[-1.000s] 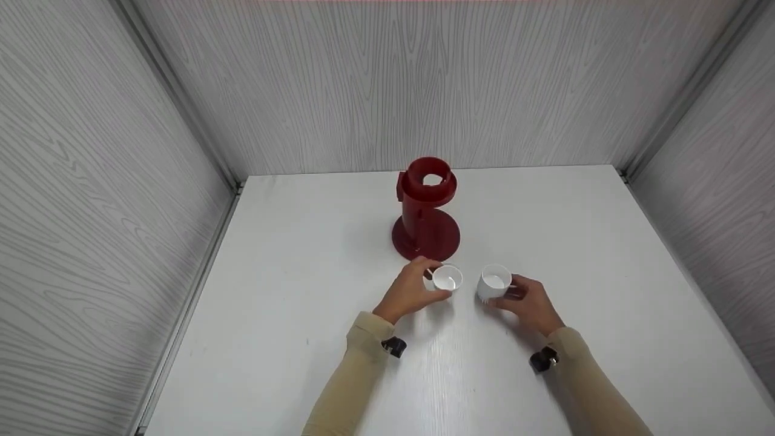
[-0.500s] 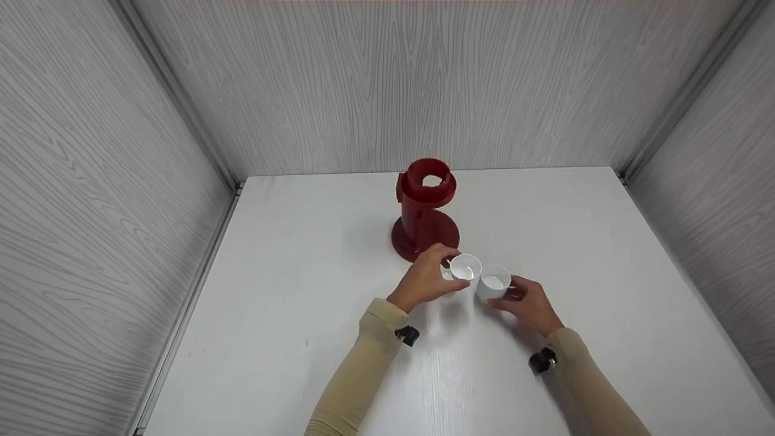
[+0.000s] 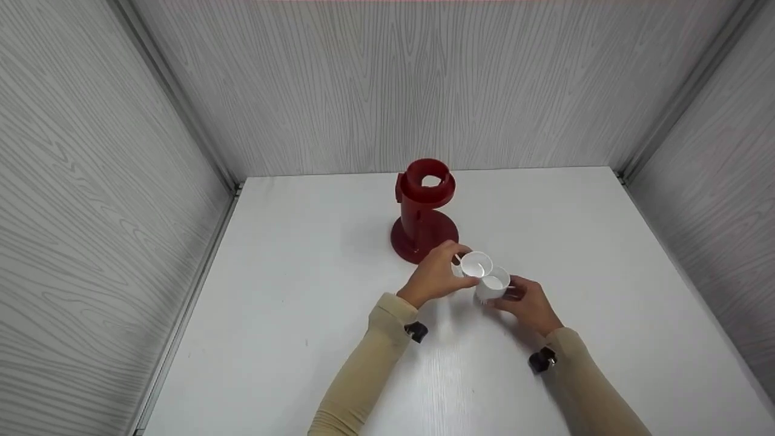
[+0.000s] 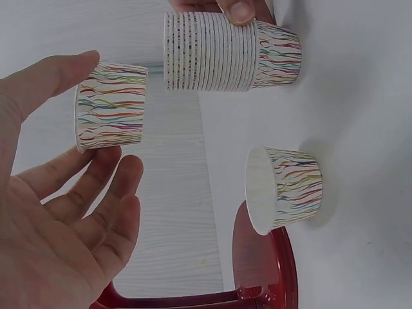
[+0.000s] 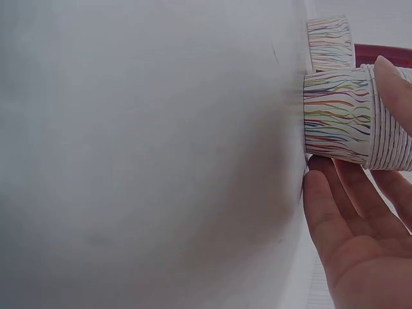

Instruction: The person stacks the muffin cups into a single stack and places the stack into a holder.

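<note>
My left hand (image 3: 437, 275) pinches a small white paper cup (image 4: 112, 106) with colored wavy lines, thumb on one side and fingers on the other. The cup is upright, raised off the table, its mouth facing up in the head view. My right hand (image 3: 533, 306) grips an upright stack of matching paper cups (image 4: 212, 51) standing on the table. From above, the held cup overlaps the stack's rim (image 3: 493, 280); the left wrist view shows them apart. A single paper cup (image 4: 296, 190) stands on the table close by, mostly hidden from above by my left hand.
A dark red stand (image 3: 418, 221) with a round base and a ring on top stands just beyond my left hand. The white table (image 3: 290, 272) is bordered by grey wood-grain panels (image 3: 393, 85) at the back and both sides.
My left hand has moved right and slightly away from me, carrying its paper cup up to the stack. My right hand and the stack have stayed in place.
</note>
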A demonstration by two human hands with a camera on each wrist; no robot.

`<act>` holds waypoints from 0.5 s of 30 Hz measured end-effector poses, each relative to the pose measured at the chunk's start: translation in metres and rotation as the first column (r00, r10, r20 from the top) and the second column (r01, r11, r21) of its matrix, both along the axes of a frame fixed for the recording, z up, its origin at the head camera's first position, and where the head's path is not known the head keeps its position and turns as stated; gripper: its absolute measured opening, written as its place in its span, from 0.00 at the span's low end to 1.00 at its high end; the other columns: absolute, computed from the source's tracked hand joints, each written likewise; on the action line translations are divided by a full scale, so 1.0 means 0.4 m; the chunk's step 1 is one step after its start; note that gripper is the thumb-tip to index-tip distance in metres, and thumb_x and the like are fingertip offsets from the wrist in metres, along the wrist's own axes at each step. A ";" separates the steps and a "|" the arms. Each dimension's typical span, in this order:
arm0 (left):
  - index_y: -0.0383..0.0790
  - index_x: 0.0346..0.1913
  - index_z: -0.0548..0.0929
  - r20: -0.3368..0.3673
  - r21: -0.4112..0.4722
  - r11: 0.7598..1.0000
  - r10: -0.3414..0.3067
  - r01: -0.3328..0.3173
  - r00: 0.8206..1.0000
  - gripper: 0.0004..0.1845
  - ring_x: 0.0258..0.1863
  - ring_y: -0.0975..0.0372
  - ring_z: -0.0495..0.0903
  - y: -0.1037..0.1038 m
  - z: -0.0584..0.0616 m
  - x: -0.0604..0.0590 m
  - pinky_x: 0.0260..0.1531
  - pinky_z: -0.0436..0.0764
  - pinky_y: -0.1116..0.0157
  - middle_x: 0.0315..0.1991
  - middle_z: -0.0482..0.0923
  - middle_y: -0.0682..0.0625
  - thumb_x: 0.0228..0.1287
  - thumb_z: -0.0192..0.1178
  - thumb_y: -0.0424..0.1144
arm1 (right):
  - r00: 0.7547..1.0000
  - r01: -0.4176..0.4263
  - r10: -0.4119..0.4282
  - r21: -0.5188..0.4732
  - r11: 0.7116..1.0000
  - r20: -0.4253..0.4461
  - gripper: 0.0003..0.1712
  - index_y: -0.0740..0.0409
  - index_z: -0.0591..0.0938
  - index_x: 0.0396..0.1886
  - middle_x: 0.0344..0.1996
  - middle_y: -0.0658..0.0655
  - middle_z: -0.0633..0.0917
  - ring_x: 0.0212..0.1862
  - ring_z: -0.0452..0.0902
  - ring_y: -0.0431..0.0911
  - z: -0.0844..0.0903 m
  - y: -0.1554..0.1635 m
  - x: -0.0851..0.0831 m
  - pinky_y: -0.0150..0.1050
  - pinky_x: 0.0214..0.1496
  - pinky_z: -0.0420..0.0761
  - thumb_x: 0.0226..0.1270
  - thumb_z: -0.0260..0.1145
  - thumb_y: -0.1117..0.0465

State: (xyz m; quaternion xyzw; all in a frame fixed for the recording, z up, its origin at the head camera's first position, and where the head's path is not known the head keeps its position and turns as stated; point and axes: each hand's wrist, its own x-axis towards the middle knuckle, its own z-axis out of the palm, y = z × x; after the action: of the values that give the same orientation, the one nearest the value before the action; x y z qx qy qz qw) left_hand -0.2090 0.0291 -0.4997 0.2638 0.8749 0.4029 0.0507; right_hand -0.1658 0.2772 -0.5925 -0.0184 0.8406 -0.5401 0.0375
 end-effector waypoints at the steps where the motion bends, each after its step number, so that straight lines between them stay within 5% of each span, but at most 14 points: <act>1: 0.43 0.62 0.82 0.002 0.003 1.000 -0.001 0.001 1.000 0.30 0.52 0.59 0.81 0.003 0.001 -0.001 0.55 0.81 0.69 0.52 0.81 0.50 0.57 0.78 0.47 | 1.000 -0.001 0.001 -0.001 1.000 -0.001 0.38 0.58 0.80 0.66 0.60 0.62 0.86 0.58 0.87 0.55 0.000 -0.001 0.000 0.37 0.56 0.86 0.55 0.83 0.56; 8: 0.46 0.64 0.81 0.040 -0.014 1.000 0.001 -0.001 0.999 0.31 0.55 0.59 0.81 0.029 0.000 -0.002 0.55 0.81 0.68 0.55 0.81 0.52 0.59 0.77 0.49 | 1.000 -0.017 0.018 -0.028 0.999 0.004 0.38 0.56 0.81 0.66 0.60 0.62 0.86 0.59 0.86 0.56 0.000 -0.002 0.001 0.37 0.57 0.86 0.55 0.83 0.55; 15: 0.46 0.63 0.82 0.007 -0.016 1.000 -0.014 0.014 1.000 0.30 0.55 0.57 0.82 0.055 -0.007 -0.007 0.54 0.81 0.70 0.54 0.82 0.52 0.58 0.77 0.49 | 1.000 -0.015 0.015 -0.019 1.000 -0.007 0.37 0.57 0.81 0.65 0.59 0.62 0.86 0.58 0.87 0.55 0.005 -0.002 -0.003 0.35 0.55 0.86 0.55 0.83 0.57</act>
State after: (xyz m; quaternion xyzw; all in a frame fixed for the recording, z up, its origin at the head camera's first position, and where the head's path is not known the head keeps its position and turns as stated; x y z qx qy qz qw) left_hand -0.2117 0.0509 -0.5027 0.2681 0.8760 0.3967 0.0588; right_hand -0.1668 0.2764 -0.5904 -0.0269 0.8355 -0.5475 0.0385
